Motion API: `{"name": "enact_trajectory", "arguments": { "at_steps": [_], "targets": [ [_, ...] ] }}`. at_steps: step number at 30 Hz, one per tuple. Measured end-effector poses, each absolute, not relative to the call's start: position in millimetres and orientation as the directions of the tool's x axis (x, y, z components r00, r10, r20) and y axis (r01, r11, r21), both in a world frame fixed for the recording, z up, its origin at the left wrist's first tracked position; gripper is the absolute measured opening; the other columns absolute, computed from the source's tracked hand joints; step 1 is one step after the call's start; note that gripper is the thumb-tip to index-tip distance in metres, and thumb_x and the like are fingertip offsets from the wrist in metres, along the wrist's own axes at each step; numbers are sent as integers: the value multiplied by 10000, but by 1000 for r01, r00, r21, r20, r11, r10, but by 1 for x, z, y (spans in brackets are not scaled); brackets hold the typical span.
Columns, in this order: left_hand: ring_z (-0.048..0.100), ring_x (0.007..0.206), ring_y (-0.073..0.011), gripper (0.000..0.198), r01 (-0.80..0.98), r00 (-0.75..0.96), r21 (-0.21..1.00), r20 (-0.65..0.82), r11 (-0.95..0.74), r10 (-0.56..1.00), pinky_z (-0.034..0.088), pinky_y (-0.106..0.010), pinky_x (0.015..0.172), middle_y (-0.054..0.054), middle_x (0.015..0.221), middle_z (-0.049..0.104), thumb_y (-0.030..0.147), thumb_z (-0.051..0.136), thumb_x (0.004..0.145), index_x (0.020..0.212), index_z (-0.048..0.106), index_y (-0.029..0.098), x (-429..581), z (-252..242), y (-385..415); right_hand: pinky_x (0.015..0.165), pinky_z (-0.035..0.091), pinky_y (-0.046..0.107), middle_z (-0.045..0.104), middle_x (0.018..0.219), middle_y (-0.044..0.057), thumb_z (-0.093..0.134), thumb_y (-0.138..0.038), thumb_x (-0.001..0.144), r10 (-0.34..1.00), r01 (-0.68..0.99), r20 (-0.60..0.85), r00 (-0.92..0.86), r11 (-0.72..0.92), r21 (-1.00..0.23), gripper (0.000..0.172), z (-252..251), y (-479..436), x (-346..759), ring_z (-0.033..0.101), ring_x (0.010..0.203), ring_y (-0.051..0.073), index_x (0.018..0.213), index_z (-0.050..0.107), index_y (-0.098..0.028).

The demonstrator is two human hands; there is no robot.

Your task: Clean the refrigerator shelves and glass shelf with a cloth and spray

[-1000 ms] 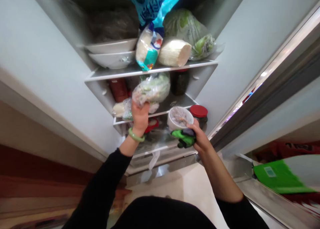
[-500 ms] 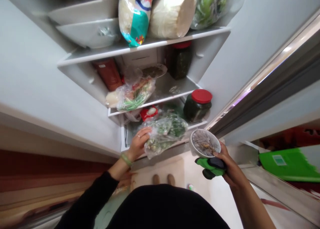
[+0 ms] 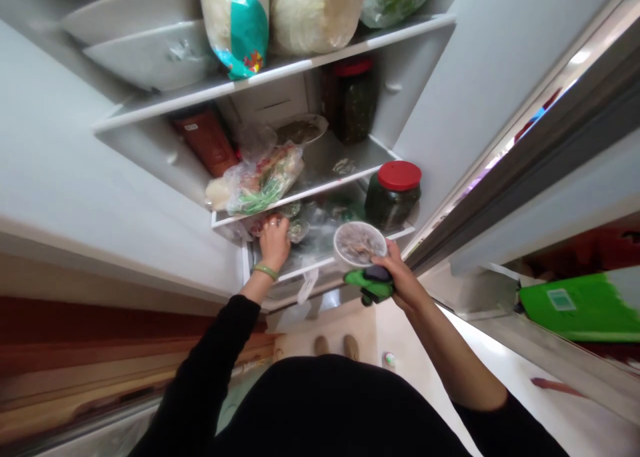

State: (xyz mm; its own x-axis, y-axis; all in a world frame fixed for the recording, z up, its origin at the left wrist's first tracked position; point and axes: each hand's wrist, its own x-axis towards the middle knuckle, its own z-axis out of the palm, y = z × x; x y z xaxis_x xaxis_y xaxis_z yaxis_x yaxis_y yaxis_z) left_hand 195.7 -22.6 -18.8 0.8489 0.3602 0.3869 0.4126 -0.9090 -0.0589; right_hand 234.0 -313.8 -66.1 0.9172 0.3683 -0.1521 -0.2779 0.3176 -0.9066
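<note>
My right hand (image 3: 403, 277) grips the rim of a white bowl (image 3: 359, 244) with clear film over its brownish contents. A green and black glove-like bundle (image 3: 370, 284) is held under the bowl in the same hand. At the left of the low fridge shelf, my left hand (image 3: 275, 240) has its fingers curled down onto a clear plastic bag of vegetables (image 3: 297, 229); its fingertips are partly hidden. A green bangle circles that wrist. To the right on this shelf stands a dark jar with a red lid (image 3: 399, 177).
The middle shelf (image 3: 320, 190) bears a bag of greens (image 3: 265, 184), a brown container (image 3: 207, 140), a plate of dark food (image 3: 303, 130) and another red-lidded jar (image 3: 353, 100). White bowls (image 3: 150, 57) and bagged food stand above. On the right, the open door holds a green package (image 3: 580, 307).
My left hand has moved the bag of vegetables from the shelf's front back into its left side. My right hand has brought the bowl left and closer to the shelf.
</note>
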Motion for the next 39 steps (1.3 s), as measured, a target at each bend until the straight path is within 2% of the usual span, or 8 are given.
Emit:
{"name": "enact_trajectory", "arguments": {
  "at_steps": [7, 11, 14, 18, 24, 28, 33, 39],
  "targets": [
    [612, 1276, -409, 419, 294, 944, -211, 218, -932, 248, 514, -598, 1042, -209, 1396, 662, 111, 496, 940, 1322, 665, 143, 191, 6, -48, 881, 582, 366, 638, 957, -29, 759, -371, 638, 210, -202, -167, 963, 160, -966, 603, -53, -218, 310, 691, 945, 221, 1164, 473, -295],
    [383, 1535, -520, 619, 199, 961, -237, 238, -951, 142, 275, -773, 1220, -248, 1672, 441, 327, 630, 956, 1525, 549, 100, 177, 16, -60, 846, 583, 343, 646, 936, -19, 737, -312, 683, 151, -174, -164, 975, 53, -983, 497, -49, -191, 347, 703, 929, 210, 1090, 453, -292],
    [284, 1608, -504, 697, 114, 958, -235, 284, -965, 44, 188, -735, 1288, -257, 1724, 351, 355, 653, 967, 1593, 488, 98, 170, 21, -75, 795, 583, 334, 655, 889, -17, 738, -304, 696, 161, -206, -200, 966, 22, -978, 474, -48, -183, 362, 708, 839, 203, 1066, 443, -283],
    [349, 1594, -470, 534, -9, 935, -188, 347, -982, -75, 307, -650, 1290, -271, 1672, 434, 325, 676, 970, 1450, 627, 95, 177, 25, -86, 823, 584, 362, 698, 920, 18, 708, -282, 725, 104, -191, -187, 977, 28, -981, 443, -47, -178, 373, 723, 846, 222, 1083, 448, -274],
    [525, 1464, -427, 258, -109, 880, -60, 458, -992, -125, 471, -607, 1199, -269, 1521, 569, 246, 666, 966, 1181, 711, 111, 193, 23, -90, 1036, 546, 420, 705, 1219, 120, 674, -266, 760, -64, -154, -160, 985, 87, -984, 520, -51, -161, 376, 716, 1150, 271, 1240, 475, -237],
    [610, 1358, -325, 280, -274, 846, 16, 479, -962, -233, 516, -499, 1168, -218, 1420, 637, 189, 510, 1033, 1235, 693, 120, 213, 20, -100, 1148, 486, 447, 651, 1393, 163, 682, -284, 774, -44, -148, -152, 987, 89, -985, 690, -55, -154, 374, 653, 1291, 295, 1415, 438, -209],
    [638, 1346, -311, 421, 34, 966, -65, 257, -997, 16, 512, -434, 1143, -229, 1477, 633, 129, 457, 1022, 1412, 614, 89, 256, 15, -85, 1207, 432, 468, 581, 1515, 196, 693, -371, 795, -45, -63, -67, 997, 79, -995, 769, -61, -160, 370, 555, 1426, 315, 1497, 450, -173],
    [766, 1077, -339, 308, 257, 956, -134, 181, -957, 231, 593, -413, 920, -236, 1177, 768, 198, 505, 1025, 1223, 713, 88, 272, 21, -41, 1165, 471, 486, 615, 1460, 152, 748, -542, 733, -53, 35, 25, 998, 200, -979, 816, -86, -176, 337, 537, 1438, 322, 1453, 516, -236]
  ]
}}
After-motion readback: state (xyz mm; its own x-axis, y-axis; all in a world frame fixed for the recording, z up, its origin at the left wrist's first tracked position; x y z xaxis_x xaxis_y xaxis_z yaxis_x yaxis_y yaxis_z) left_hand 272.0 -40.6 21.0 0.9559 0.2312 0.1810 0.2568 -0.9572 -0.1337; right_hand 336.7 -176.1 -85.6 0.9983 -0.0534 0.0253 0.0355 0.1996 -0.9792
